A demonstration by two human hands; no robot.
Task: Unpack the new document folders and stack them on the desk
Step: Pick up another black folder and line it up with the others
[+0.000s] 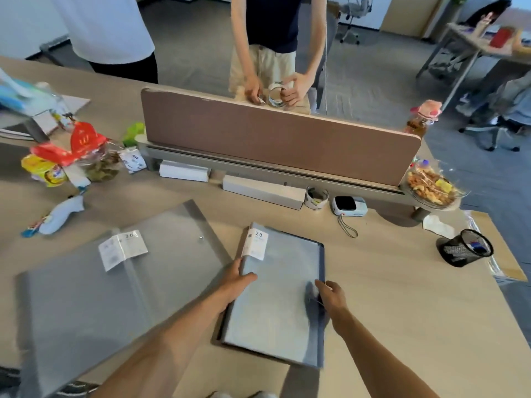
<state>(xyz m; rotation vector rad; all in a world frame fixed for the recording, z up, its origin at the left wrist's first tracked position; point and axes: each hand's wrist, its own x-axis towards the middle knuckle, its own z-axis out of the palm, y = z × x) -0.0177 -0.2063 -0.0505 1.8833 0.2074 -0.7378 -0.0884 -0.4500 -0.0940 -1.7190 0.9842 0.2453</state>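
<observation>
A closed grey document folder [280, 291] with a white "20" label on its spine lies tilted on the light wood desk [402, 297], its near end lifted a little. My left hand [235, 280] grips its left spine edge, thumb on top. My right hand [330, 294] holds its right edge. To the left, a second grey folder [115, 282] lies spread open flat, with its own white "20" label and a snap button.
A brown divider panel [281, 139] crosses the desk, with two people standing behind it. White boxes [263, 191], a tape cup [316, 198] and a small device [349, 206] line its base. Snacks [71, 159] sit left, a nut bowl [431, 186] and tipped mesh cup [465, 248] right.
</observation>
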